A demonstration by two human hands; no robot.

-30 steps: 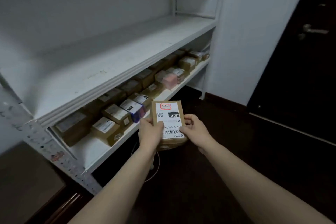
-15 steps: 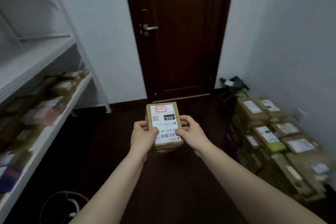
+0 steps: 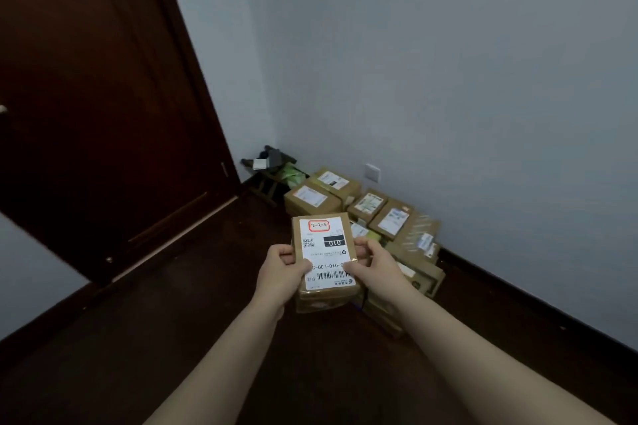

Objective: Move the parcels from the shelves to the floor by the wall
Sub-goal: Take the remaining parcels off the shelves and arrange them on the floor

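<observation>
I note a dark wooden door (image 3: 86, 97) at left, set in a dark frame. Pale grey-blue wall (image 3: 448, 62) at right. Dark wood floor (image 3: 155, 338). A dark skirting board (image 3: 518, 293) runs along the wall's foot. White wall plate (image 3: 372, 172) mounted low. Small dark stand (image 3: 266, 183) in the corner beside the door. Lighting dim and even.

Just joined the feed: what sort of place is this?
Probably a small parcel storeroom: stacked parcels on the floor against the wall, a dark wooden door beside them, another labelled parcel being carried.
</observation>
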